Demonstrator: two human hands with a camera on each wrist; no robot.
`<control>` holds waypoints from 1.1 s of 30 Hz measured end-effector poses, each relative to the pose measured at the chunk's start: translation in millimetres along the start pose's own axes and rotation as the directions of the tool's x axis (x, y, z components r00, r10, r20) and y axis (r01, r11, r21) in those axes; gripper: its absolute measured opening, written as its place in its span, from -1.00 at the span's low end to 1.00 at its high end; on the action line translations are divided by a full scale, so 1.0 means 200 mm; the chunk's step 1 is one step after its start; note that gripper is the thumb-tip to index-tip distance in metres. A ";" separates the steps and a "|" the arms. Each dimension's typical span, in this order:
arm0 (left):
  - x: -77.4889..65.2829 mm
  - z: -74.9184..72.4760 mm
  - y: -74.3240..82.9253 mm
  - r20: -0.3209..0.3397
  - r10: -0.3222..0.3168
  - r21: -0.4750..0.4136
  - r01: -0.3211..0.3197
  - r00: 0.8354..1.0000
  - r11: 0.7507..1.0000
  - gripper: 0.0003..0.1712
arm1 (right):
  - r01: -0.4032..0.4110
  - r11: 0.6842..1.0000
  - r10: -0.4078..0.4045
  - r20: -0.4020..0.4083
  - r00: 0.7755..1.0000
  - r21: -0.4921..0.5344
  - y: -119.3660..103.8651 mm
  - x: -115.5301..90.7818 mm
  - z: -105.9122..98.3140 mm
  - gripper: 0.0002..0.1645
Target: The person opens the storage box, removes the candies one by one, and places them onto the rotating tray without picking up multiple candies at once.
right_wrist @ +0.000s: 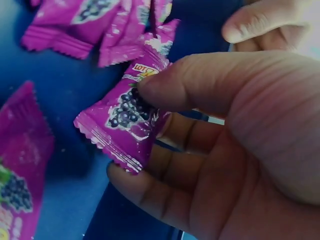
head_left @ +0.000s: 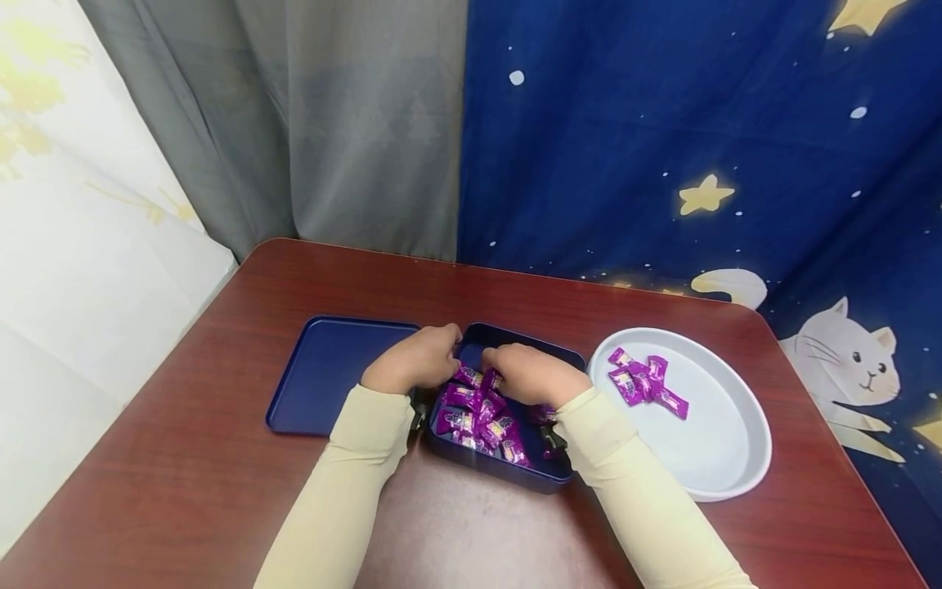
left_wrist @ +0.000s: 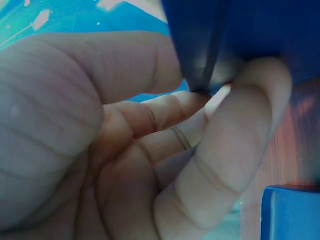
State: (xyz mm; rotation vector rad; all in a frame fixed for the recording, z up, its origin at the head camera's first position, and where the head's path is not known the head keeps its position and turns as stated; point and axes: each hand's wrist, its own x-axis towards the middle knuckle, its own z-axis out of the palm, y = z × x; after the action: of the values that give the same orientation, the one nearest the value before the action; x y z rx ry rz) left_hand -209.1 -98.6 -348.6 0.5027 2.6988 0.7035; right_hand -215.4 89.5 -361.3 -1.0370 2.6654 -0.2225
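One purple grape candy packet (right_wrist: 122,127) is pinched between the thumb and fingers of the right hand (head_left: 531,374), inside the dark blue tin (head_left: 548,474) near the table's (head_left: 221,458) front edge. More purple packets (head_left: 474,413) lie loose in the tin. The left hand (head_left: 414,360) curls its fingers round the tin's left rim, gripping it. The tin's lid (head_left: 327,372) lies flat just left of it. Right of the tin, a white plate (head_left: 728,458) holds a few packets (head_left: 646,380).

Left hand (left_wrist: 100,150) fingers (left_wrist: 225,150) grip the blue tin's rim (left_wrist: 200,65).
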 end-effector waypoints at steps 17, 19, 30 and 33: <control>0.00 0.00 0.00 -0.005 0.003 -0.003 -0.003 1.000 1.000 -0.58 | 0.014 0.999 -0.006 -0.180 0.984 0.045 0.04 -0.14 -0.15 -0.74; 0.00 0.00 0.01 -0.003 0.002 -0.001 -0.002 1.000 1.000 -0.58 | 0.011 0.998 0.000 -0.203 0.979 0.054 0.05 -0.16 -0.18 -0.72; 0.00 0.00 0.00 0.002 -0.003 -0.003 0.003 1.000 1.000 -0.55 | -0.069 0.993 0.090 -0.257 0.962 0.091 0.13 -0.32 -0.24 -0.70; 0.00 0.00 0.00 0.003 -0.006 -0.001 0.006 1.000 1.000 -0.55 | -0.109 0.988 0.135 -0.260 0.956 0.110 0.17 -0.37 -0.25 -0.71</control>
State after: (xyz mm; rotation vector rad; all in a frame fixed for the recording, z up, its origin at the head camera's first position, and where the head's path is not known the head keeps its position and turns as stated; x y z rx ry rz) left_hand -208.8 -98.5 -348.0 0.4956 2.6956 0.7014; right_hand -200.4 166.1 -307.1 -0.8622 2.9129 -0.4906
